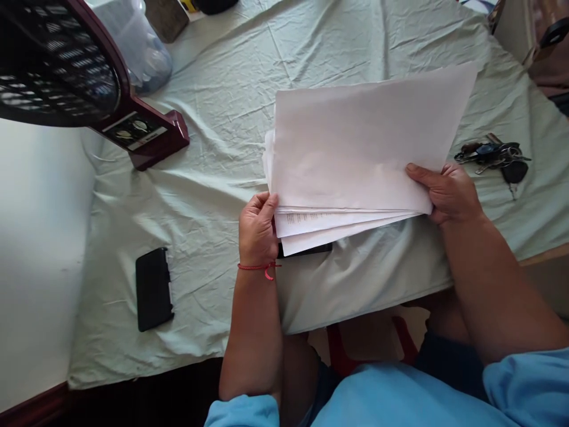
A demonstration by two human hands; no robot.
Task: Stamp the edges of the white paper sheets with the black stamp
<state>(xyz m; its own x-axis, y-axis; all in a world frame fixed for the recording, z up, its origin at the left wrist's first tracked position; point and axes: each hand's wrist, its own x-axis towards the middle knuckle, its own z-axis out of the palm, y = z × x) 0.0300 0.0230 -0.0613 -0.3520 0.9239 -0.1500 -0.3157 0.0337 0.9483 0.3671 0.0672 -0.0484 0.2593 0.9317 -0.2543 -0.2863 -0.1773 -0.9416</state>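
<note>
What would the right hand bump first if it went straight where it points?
Probably the stack of paper: the right hand holds its edge, and it spreads out that way, though depth is hard to judge.

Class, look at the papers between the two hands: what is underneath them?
Under the papers, part of a black object shows near the left hand, along with the tablecloth. The rest of that object is covered, so its shape cannot be told.
</note>
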